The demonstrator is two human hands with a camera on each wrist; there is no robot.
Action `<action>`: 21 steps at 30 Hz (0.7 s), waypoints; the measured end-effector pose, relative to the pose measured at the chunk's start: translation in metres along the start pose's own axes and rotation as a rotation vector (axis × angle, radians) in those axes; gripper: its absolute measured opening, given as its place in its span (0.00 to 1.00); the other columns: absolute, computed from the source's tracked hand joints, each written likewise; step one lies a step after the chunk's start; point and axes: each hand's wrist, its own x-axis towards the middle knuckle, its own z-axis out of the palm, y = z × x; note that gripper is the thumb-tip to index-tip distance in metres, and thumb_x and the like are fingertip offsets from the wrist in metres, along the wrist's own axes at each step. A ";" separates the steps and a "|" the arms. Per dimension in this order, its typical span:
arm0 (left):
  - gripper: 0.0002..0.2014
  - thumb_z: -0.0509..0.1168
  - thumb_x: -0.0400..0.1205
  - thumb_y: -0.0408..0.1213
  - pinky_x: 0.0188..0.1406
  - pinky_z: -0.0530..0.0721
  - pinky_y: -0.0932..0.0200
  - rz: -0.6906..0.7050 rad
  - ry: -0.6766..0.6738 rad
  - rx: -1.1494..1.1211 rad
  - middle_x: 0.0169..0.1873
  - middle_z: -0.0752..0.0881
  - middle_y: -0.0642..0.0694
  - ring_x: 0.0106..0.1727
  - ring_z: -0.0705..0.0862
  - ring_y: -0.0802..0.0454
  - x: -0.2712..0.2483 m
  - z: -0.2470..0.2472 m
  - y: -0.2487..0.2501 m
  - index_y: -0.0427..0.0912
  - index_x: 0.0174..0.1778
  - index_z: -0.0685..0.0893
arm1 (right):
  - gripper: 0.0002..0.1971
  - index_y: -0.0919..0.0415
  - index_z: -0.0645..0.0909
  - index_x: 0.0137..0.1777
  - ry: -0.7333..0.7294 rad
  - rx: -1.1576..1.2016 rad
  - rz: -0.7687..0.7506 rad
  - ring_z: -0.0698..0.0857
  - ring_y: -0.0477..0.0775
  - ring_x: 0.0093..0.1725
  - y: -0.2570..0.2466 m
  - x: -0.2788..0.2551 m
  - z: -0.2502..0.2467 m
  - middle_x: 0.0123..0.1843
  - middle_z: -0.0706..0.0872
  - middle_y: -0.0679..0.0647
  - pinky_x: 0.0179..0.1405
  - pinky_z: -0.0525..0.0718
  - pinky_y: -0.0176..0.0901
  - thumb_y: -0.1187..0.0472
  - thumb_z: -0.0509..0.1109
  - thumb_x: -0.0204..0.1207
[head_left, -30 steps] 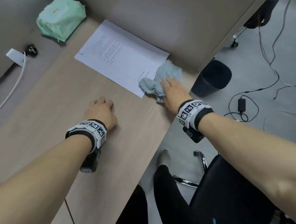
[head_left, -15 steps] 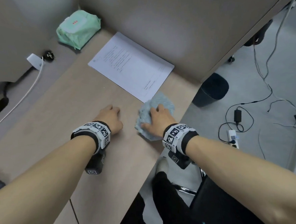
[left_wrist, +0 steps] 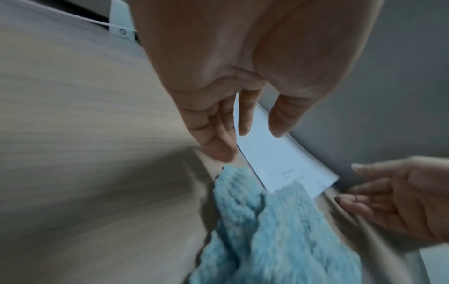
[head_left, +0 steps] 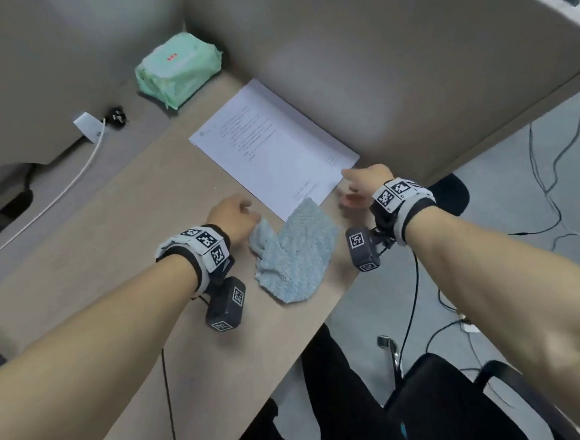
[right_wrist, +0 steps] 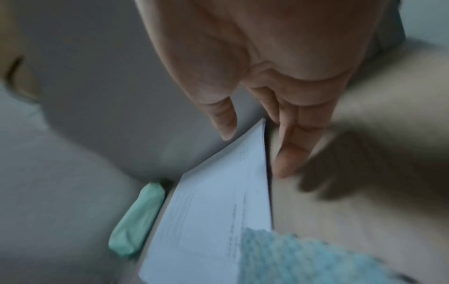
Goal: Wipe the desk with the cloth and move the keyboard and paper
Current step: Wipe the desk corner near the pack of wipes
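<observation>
Blue and fluffy, the cloth (head_left: pixel 292 254) lies loose on the desk (head_left: pixel 118 232), one corner on the paper (head_left: pixel 273 145). The paper lies flat by the grey wall. The left hand (head_left: pixel 231 215) is beside the cloth, fingers relaxed, holding nothing. The right hand (head_left: pixel 365 183) reaches to the paper's near corner, fingers straight.

Right hand (right_wrist: pixel 279 80) extends straight fingers (right_wrist: pixel 291 153) beside the paper (right_wrist: pixel 218 201) edge; cloth (right_wrist: pixel 303 259) overlaps the paper; green pack (right_wrist: pixel 138 217) lies beyond.

grey partitions (head_left: pixel 373 59), grey floor (head_left: pixel 486 206), black chair (head_left: pixel 448 397).
</observation>
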 end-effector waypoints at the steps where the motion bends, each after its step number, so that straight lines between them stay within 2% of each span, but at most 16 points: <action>1: 0.13 0.66 0.81 0.39 0.59 0.83 0.52 -0.044 -0.023 -0.077 0.54 0.87 0.41 0.55 0.87 0.40 0.004 0.000 0.006 0.43 0.60 0.82 | 0.22 0.65 0.77 0.52 -0.039 0.044 0.019 0.88 0.63 0.44 0.002 0.024 -0.002 0.43 0.84 0.56 0.48 0.88 0.54 0.55 0.77 0.62; 3: 0.03 0.67 0.81 0.34 0.50 0.90 0.41 -0.127 -0.083 -0.259 0.42 0.89 0.37 0.43 0.90 0.37 0.007 0.004 0.016 0.42 0.49 0.82 | 0.16 0.63 0.75 0.54 -0.093 0.163 0.007 0.87 0.62 0.46 -0.004 0.035 -0.001 0.45 0.82 0.58 0.43 0.88 0.46 0.61 0.74 0.70; 4: 0.01 0.66 0.82 0.33 0.45 0.91 0.41 -0.167 -0.107 -0.322 0.40 0.87 0.37 0.39 0.89 0.38 0.009 0.006 0.021 0.41 0.46 0.81 | 0.13 0.63 0.74 0.56 -0.089 0.222 0.027 0.89 0.61 0.46 -0.010 0.031 -0.001 0.49 0.83 0.59 0.42 0.90 0.46 0.62 0.72 0.75; 5: 0.02 0.66 0.83 0.33 0.40 0.91 0.46 -0.195 -0.131 -0.352 0.41 0.85 0.38 0.37 0.89 0.40 0.011 0.009 0.026 0.41 0.46 0.80 | 0.10 0.65 0.76 0.55 -0.083 0.260 0.055 0.91 0.61 0.45 -0.016 0.030 -0.002 0.50 0.85 0.60 0.44 0.91 0.48 0.63 0.71 0.78; 7: 0.04 0.66 0.84 0.35 0.33 0.89 0.54 -0.229 -0.158 -0.378 0.46 0.81 0.39 0.36 0.87 0.44 0.013 0.012 0.033 0.43 0.45 0.77 | 0.06 0.66 0.80 0.49 -0.075 0.235 0.096 0.93 0.61 0.43 -0.022 0.036 -0.004 0.42 0.88 0.60 0.54 0.91 0.53 0.62 0.71 0.78; 8: 0.04 0.66 0.84 0.35 0.32 0.89 0.55 -0.235 -0.163 -0.381 0.49 0.80 0.38 0.37 0.87 0.44 0.016 0.014 0.036 0.43 0.46 0.77 | 0.06 0.66 0.81 0.48 -0.091 0.210 0.098 0.93 0.59 0.40 -0.026 0.038 -0.003 0.39 0.87 0.59 0.54 0.90 0.52 0.62 0.71 0.78; 9: 0.04 0.66 0.84 0.36 0.34 0.89 0.54 -0.236 -0.163 -0.392 0.52 0.80 0.38 0.39 0.86 0.43 0.017 0.015 0.038 0.42 0.52 0.79 | 0.06 0.65 0.80 0.48 -0.118 0.198 0.092 0.92 0.56 0.35 -0.029 0.040 -0.003 0.38 0.86 0.58 0.49 0.91 0.49 0.62 0.71 0.78; 10: 0.11 0.66 0.84 0.36 0.39 0.89 0.52 -0.250 -0.165 -0.395 0.54 0.81 0.38 0.41 0.87 0.43 0.020 0.016 0.039 0.40 0.61 0.78 | 0.06 0.65 0.80 0.49 -0.127 0.190 0.101 0.90 0.54 0.28 -0.032 0.041 -0.002 0.37 0.86 0.57 0.40 0.90 0.46 0.62 0.70 0.78; 11: 0.16 0.66 0.84 0.37 0.43 0.90 0.48 -0.261 -0.165 -0.388 0.56 0.82 0.37 0.43 0.87 0.42 0.021 0.018 0.040 0.39 0.67 0.76 | 0.06 0.66 0.80 0.47 -0.125 0.172 0.117 0.86 0.54 0.23 -0.032 0.042 0.000 0.32 0.86 0.57 0.32 0.87 0.45 0.62 0.71 0.77; 12: 0.17 0.66 0.84 0.38 0.48 0.90 0.44 -0.264 -0.165 -0.366 0.56 0.83 0.36 0.45 0.88 0.40 0.021 0.018 0.043 0.40 0.68 0.76 | 0.07 0.66 0.81 0.44 -0.124 0.133 0.134 0.82 0.54 0.21 -0.033 0.042 0.001 0.25 0.84 0.57 0.29 0.82 0.44 0.62 0.72 0.76; 13: 0.17 0.66 0.84 0.39 0.52 0.90 0.42 -0.258 -0.166 -0.346 0.56 0.85 0.35 0.48 0.89 0.38 0.021 0.019 0.043 0.40 0.68 0.76 | 0.07 0.65 0.81 0.41 -0.131 0.094 0.145 0.78 0.54 0.21 -0.034 0.042 0.004 0.20 0.81 0.56 0.28 0.79 0.44 0.62 0.73 0.76; 14: 0.19 0.66 0.84 0.39 0.54 0.89 0.41 -0.260 -0.172 -0.335 0.56 0.86 0.34 0.50 0.90 0.37 0.021 0.018 0.044 0.39 0.69 0.76 | 0.07 0.65 0.80 0.40 -0.137 0.055 0.146 0.76 0.54 0.21 -0.037 0.040 0.007 0.20 0.79 0.56 0.28 0.77 0.44 0.63 0.73 0.75; 17: 0.25 0.65 0.84 0.40 0.54 0.89 0.45 -0.265 -0.179 -0.348 0.58 0.85 0.36 0.53 0.89 0.39 0.021 0.017 0.042 0.39 0.77 0.72 | 0.02 0.67 0.80 0.43 -0.104 -0.013 0.106 0.76 0.55 0.21 -0.048 0.034 0.017 0.25 0.79 0.59 0.28 0.81 0.44 0.69 0.70 0.76; 19: 0.20 0.65 0.84 0.41 0.49 0.89 0.48 -0.263 -0.145 -0.404 0.57 0.83 0.39 0.49 0.88 0.42 0.020 0.015 0.041 0.39 0.72 0.75 | 0.06 0.69 0.79 0.51 -0.091 -0.004 0.055 0.79 0.55 0.17 -0.054 0.030 0.024 0.23 0.81 0.61 0.26 0.85 0.44 0.71 0.69 0.75; 21: 0.08 0.65 0.85 0.40 0.47 0.87 0.48 -0.289 -0.064 -0.511 0.50 0.81 0.39 0.44 0.84 0.44 0.018 0.008 0.039 0.40 0.53 0.80 | 0.12 0.69 0.77 0.58 -0.110 0.052 -0.012 0.79 0.54 0.13 -0.062 0.022 0.030 0.19 0.82 0.61 0.19 0.85 0.41 0.72 0.69 0.75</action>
